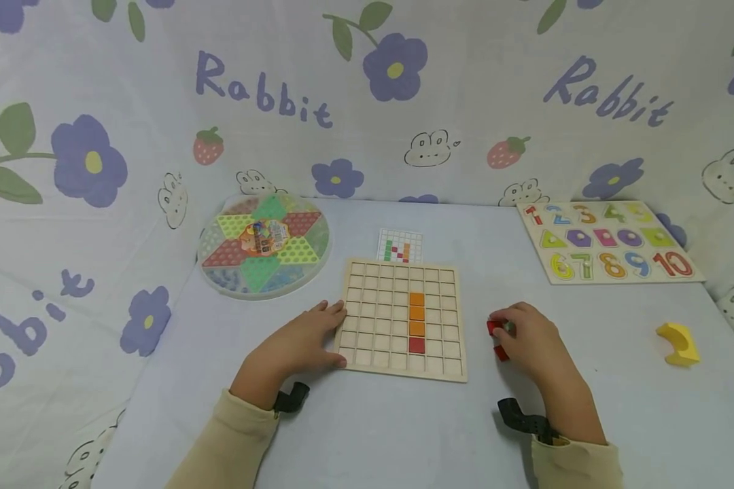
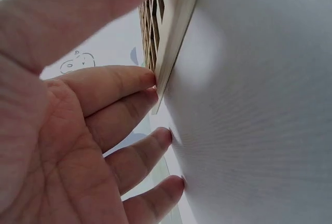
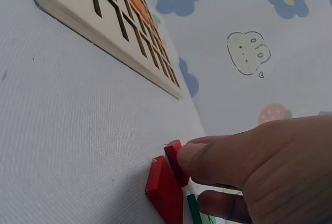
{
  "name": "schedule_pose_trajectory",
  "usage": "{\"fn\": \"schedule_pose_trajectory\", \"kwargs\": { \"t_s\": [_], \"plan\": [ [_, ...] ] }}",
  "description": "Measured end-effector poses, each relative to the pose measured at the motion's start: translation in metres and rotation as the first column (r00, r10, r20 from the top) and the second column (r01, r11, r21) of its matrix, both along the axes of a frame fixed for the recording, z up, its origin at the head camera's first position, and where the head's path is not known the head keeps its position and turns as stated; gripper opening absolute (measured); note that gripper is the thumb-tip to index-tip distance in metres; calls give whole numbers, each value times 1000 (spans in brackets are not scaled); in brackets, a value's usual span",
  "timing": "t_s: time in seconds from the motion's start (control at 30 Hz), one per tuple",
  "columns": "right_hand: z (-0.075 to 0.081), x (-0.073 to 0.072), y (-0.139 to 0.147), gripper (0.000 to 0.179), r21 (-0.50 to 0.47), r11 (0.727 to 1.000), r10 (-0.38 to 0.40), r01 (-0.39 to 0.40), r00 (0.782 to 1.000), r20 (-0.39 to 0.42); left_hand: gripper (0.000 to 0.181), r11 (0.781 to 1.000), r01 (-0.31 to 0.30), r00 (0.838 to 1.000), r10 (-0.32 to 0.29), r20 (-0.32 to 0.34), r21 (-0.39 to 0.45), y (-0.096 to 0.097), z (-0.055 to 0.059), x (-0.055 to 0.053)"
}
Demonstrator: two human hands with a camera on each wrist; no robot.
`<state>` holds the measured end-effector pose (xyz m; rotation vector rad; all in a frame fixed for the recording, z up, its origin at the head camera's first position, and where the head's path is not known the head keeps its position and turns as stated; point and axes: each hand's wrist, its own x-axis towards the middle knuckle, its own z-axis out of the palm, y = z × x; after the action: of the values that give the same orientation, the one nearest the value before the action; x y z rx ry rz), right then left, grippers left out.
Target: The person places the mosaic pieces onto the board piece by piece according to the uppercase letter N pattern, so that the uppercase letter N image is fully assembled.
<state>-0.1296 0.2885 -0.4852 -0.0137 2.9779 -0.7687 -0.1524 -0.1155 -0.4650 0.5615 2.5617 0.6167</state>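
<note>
A wooden grid board lies flat on the table. One column holds several orange tiles with a red tile below them. My left hand rests against the board's left edge, thumb and fingers spread; in the left wrist view, fingertips touch its side. To the right of the board, my right hand pinches a small red square tile between thumb and fingers. Another red tile lies beside it, and a green tile shows under the fingers, partly hidden.
Behind the board lies a small pattern card. A round star-patterned game board is at the back left, and a number puzzle board at the back right. A yellow arch block sits far right. Printed cloth hangs behind.
</note>
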Motion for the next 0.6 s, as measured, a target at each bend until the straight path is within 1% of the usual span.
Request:
{"fn": "schedule_pose_trajectory", "kwargs": {
  "t_s": [0.13,0.33,0.43,0.6],
  "plan": [
    [1,1,0,30,17,1000,-6,6,1000,11,92,1000,-2,1000,2,-9,-14,2,0,0],
    [3,2,-1,31,31,1000,0,-1,1000,30,93,1000,-11,1000,11,-4,-15,2,0,0],
    [4,1,-1,30,20,1000,-12,11,999,47,93,1000,-14,1000,14,-5,-19,2,-1,0],
    [5,0,1,27,-19,999,-39,42,994,99,93,1000,-15,1000,15,-1,-14,2,-1,0]
  ]
}}
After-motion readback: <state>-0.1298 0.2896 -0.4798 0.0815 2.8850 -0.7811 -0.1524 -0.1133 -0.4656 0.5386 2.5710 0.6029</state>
